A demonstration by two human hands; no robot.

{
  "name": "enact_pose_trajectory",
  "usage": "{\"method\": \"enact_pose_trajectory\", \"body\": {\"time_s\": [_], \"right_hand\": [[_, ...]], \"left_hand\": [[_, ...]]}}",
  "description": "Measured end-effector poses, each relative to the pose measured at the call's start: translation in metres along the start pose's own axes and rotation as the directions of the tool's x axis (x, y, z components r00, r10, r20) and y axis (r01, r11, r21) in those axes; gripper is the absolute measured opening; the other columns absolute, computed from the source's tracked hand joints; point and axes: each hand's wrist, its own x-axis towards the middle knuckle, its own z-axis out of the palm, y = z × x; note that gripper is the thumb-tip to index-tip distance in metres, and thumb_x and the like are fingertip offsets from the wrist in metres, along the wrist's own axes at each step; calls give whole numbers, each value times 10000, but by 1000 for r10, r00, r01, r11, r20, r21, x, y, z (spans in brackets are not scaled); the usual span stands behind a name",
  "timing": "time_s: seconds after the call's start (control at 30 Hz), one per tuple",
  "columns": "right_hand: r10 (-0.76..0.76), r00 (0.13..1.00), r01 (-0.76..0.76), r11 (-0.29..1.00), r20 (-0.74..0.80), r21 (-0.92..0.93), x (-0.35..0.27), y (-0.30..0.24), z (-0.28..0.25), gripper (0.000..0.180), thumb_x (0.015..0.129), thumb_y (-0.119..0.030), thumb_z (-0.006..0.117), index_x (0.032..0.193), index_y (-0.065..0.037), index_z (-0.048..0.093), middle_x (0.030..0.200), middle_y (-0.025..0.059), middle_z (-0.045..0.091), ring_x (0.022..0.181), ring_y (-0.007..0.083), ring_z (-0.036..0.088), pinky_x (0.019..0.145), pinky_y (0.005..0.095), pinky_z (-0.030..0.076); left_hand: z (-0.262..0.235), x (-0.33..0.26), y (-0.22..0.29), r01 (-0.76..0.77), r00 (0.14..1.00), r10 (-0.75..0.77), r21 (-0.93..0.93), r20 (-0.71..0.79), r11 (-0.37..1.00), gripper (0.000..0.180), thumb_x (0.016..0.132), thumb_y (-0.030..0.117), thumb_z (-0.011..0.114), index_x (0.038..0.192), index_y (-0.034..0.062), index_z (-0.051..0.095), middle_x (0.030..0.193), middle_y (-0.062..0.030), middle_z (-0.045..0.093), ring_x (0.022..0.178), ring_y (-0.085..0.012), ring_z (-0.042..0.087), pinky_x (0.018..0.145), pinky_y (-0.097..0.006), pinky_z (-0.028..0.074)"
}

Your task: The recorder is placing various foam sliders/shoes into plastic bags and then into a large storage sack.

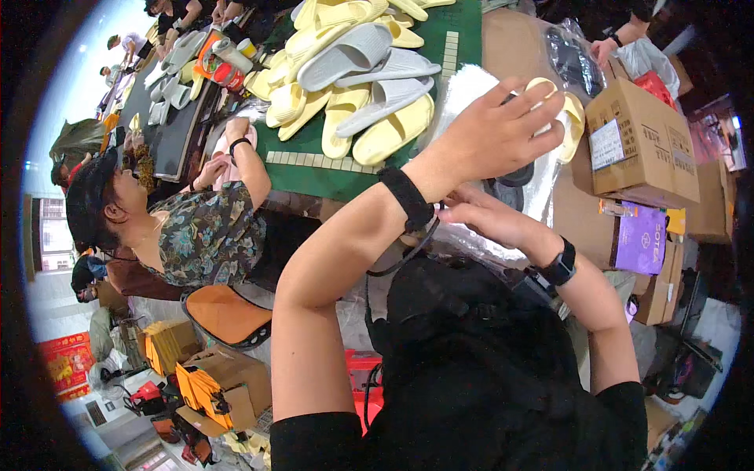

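Note:
My left hand [503,129] reaches across the clear plastic wrap [465,86], its fingers stretched out and apart. Just past the fingertips is a pale yellow slide sandal [573,129]; whether they touch it is unclear. Below that wrist, my right hand [495,218] has its fingers drawn together over the near part of the plastic. Its fingertips are partly covered by my left wrist, so what they hold is hidden. Between my hands a dark grey slipper [514,195] shows in part on the plastic. A heap of yellow slides [338,118] and grey slides [345,56] lies to the left.
The green table mat [306,179] carries the heap. Cardboard boxes [640,141] and a purple bag [640,239] stand at right, with a wrapped black bundle [573,59] behind. A co-worker [196,228] in a flowered shirt works at left, near an orange-brown chair [228,312].

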Motion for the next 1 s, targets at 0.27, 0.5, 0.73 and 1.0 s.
{"method": "enact_pose_trajectory", "body": {"time_s": [0.27,0.5,0.73,1.0], "right_hand": [[120,928,-115,993,-353,35,48,-7,46,394,835,-402,601,695,-40,529,649,-3,516,585,77,446,553,222,376],[165,867,-6,947,-470,322,85,-24,44,178,852,-206,536,736,-71,541,666,-7,531,527,51,439,460,188,325],[-14,750,184,965,-662,188,110,-27,33,256,854,-231,482,659,-72,529,597,-8,495,475,75,417,419,216,319],[285,928,-237,949,-241,211,141,-5,30,327,890,-261,431,638,-79,533,579,-4,502,456,70,413,370,210,286]], "left_hand": [[-8,-36,-64,58,998,-57,111,-17,992,178,688,155,596,861,125,565,1165,-82,517,1106,-228,469,920,-391,353],[-17,-42,-96,413,902,-431,-228,-35,882,160,712,108,631,865,80,596,1134,-120,509,1082,-287,461,902,-402,346],[-40,-22,-131,705,390,-682,-677,618,-211,121,814,106,569,918,50,597,992,-62,584,962,-156,533,824,-268,394],[-45,28,-173,418,555,-816,-902,158,109,109,820,71,559,908,9,581,887,-57,577,792,-114,535,711,-251,421]]}}
